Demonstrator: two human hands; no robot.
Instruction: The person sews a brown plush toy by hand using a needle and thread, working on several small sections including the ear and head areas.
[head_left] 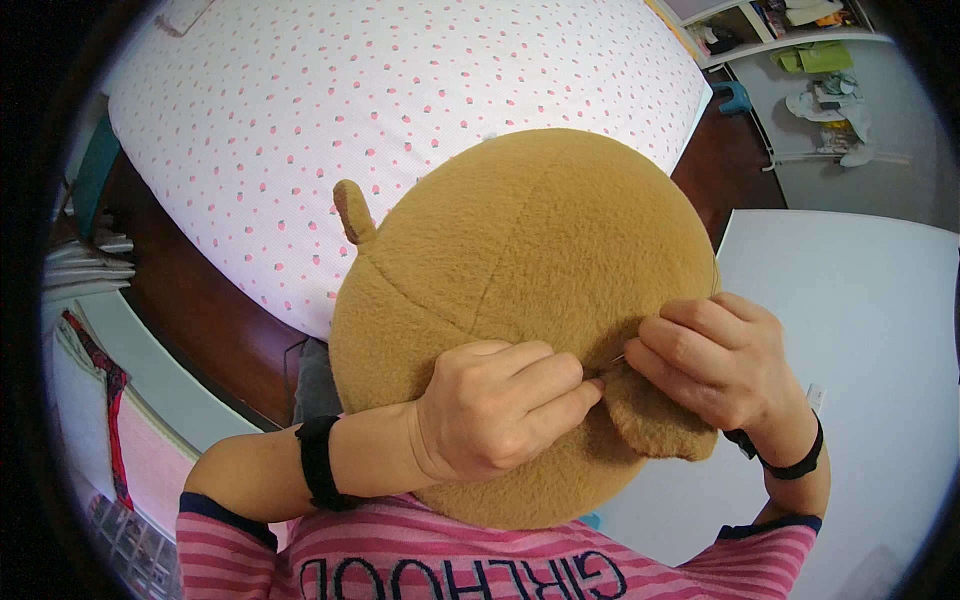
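Observation:
A large, round plush head (560, 230) of tan fleece, with stitched seams, rests against my body. One small ear (352, 211) stands up from its far left side. Another ear, a brown flap (655, 415), lies at its near right, between my hands. My left hand (505, 405) is closed, its fingertips pinching the fabric at that ear's base. My right hand (710, 355) is closed over the same ear, fingers pressed together on a thin needle (618, 358) whose tip shows beside the seam. A fine thread seems to run along the plush's right edge, too thin to follow.
A bed with a strawberry-print sheet (400, 90) fills the far side. To the right stands a white table (850, 330). Beyond it are open shelves and hanging bags (835, 110). At left is a light-coloured cabinet (165, 385), with dark floor (200, 270) between it and the bed.

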